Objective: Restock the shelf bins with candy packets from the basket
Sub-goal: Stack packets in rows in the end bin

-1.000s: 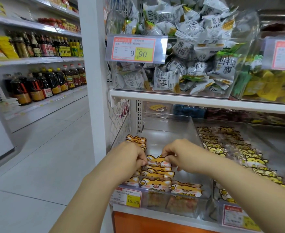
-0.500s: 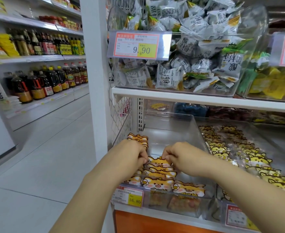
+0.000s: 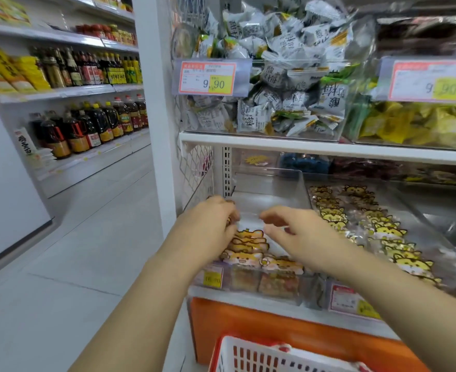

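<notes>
Orange cat-face candy packets (image 3: pixel 248 244) stand in a row at the front of a clear shelf bin (image 3: pixel 272 183) on the lower shelf. My left hand (image 3: pixel 210 221) lies over the bin's left side, its fingers curled round a small stack of the same packets (image 3: pixel 229 220) further back. Just right of it, my right hand (image 3: pixel 296 229) hovers above the row with loosely bent fingers and holds nothing. The red and white basket (image 3: pixel 272 355) shows at the bottom edge; its contents are hidden.
A neighbouring clear bin (image 3: pixel 436 237) to the right holds several yellow cat-face packets (image 3: pixel 374 226). The shelf above (image 3: pixel 302 146) carries full bins with price tags close over my hands. A white post (image 3: pixel 154 116) stands left, with open floor beyond.
Both hands have let go of the front row of packets. My left hand has moved back to the rear stack, my right hand has lifted. The view has tilted down, showing the basket.
</notes>
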`<move>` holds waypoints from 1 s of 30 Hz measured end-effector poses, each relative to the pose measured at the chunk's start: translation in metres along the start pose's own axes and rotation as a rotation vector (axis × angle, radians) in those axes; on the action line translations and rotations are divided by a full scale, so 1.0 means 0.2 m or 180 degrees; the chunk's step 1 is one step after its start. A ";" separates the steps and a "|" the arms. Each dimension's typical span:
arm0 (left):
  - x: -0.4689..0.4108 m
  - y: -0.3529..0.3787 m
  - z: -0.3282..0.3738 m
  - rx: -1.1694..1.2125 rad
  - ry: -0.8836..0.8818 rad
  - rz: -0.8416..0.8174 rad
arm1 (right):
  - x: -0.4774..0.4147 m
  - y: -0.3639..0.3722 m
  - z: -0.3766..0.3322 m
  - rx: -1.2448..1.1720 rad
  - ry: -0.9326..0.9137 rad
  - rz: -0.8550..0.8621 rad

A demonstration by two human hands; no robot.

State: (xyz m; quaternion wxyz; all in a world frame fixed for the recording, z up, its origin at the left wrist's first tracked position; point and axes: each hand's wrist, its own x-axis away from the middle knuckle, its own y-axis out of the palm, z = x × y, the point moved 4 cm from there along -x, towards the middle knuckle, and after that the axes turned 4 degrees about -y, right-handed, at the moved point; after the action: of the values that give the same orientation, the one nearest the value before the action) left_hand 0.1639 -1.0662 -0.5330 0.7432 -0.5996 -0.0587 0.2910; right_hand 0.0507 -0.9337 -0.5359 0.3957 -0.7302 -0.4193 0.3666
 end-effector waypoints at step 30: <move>1.65 1.94 0.03 -0.0116 -0.0658 -0.3877 | 1.72 1.70 0.85 -0.1466 0.3094 -0.2385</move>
State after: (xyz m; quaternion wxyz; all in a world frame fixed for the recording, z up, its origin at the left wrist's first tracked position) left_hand 0.2917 -0.8512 -0.9766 0.7559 -0.4397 -0.4672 -0.1301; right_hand 0.1436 -0.6923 -0.9783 0.4746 -0.6832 -0.4865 -0.2670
